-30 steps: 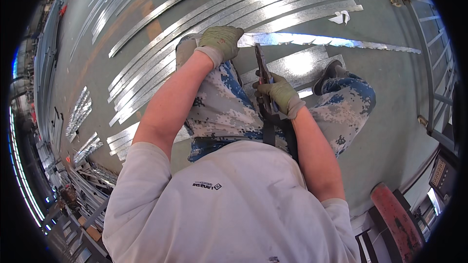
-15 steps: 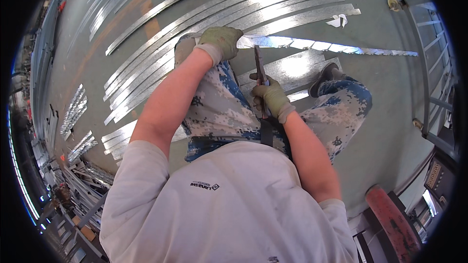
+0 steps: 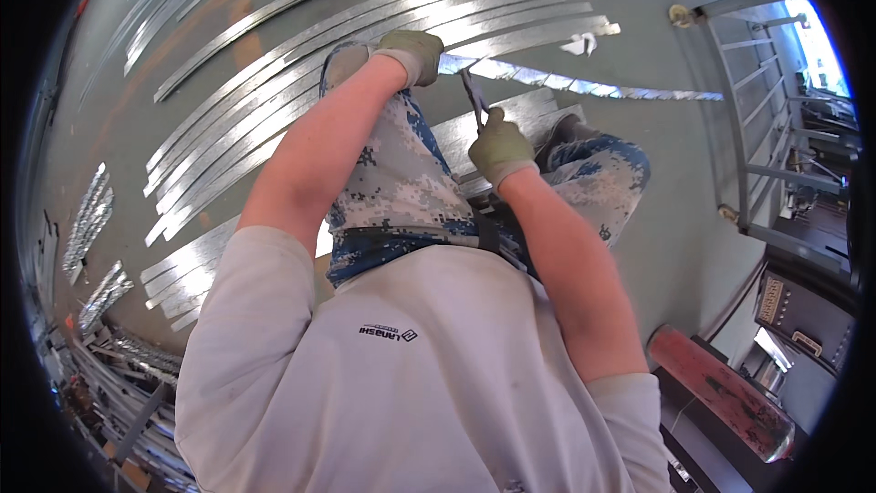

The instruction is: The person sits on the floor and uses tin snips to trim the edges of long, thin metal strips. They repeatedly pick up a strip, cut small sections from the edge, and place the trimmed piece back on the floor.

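Note:
My left hand [image 3: 412, 56], in a greenish work glove, is closed round the near end of a long shiny metal strip [image 3: 566, 80]. Slanting cuts or folds run along the strip, which stretches off to the right above the floor. In my right hand [image 3: 501, 148], gloved likewise, is a pair of metal snips [image 3: 473, 96]. Their dark jaws point away from me and reach the strip just right of my left hand. Whether the jaws bite into it cannot be made out. The right glove hides most of the handles. My knees are bent under both arms.
Several flat galvanized strips [image 3: 365, 32] lie side by side on the grey-green floor, with more beneath my legs. A white scrap [image 3: 581, 43] rests by their right ends. A grey wheeled frame [image 3: 730, 110] stands at right, a red cylinder [image 3: 721, 393] at lower right.
My right hand has moved forward, bringing the snips' jaws up to the strip. Its fingers have closed further round the handles. The left hand keeps its hold; the whole view has turned slightly.

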`<state>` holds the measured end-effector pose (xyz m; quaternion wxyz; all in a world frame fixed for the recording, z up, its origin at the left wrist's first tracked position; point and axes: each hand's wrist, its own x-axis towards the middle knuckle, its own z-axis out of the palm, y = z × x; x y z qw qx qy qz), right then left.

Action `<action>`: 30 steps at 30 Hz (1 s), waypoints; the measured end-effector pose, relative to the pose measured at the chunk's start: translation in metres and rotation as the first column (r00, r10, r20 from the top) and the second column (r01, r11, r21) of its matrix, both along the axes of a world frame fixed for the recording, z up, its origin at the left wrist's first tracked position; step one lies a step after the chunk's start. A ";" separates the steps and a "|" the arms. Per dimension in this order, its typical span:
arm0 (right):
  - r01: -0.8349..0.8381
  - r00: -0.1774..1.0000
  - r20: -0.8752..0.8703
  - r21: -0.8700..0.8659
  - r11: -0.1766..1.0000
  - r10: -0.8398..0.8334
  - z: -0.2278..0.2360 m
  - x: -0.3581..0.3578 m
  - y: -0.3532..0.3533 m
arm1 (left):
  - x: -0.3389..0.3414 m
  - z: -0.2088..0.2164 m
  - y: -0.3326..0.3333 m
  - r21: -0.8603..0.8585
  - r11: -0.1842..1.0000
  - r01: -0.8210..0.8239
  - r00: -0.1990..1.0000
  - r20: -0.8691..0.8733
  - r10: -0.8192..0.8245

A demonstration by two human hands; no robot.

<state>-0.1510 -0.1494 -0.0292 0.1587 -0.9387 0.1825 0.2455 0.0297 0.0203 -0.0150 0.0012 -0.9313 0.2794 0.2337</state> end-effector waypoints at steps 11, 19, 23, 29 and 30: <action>-0.037 0.999 -0.001 0.098 0.995 0.037 0.003 -0.006 -0.018 | -0.012 0.011 0.008 -0.023 0.999 0.033 0.999 -0.012 -0.033; -0.226 0.972 -0.014 -0.336 0.914 0.235 0.043 0.009 0.027 | -0.002 0.003 0.007 -0.024 0.995 0.095 0.994 -0.047 -0.096; -0.122 0.992 -0.006 -0.309 0.943 0.127 0.044 0.003 0.018 | -0.010 0.008 -0.001 -0.093 0.990 0.104 0.994 0.051 -0.100; -0.093 0.993 -0.091 -0.238 0.967 0.073 0.057 0.008 0.027 | -0.019 0.027 0.013 0.033 0.992 0.123 0.989 0.074 -0.125; -0.096 0.993 -0.090 -0.222 0.970 0.077 0.054 0.009 0.022 | -0.020 0.029 0.016 0.043 0.992 0.116 0.987 0.105 -0.120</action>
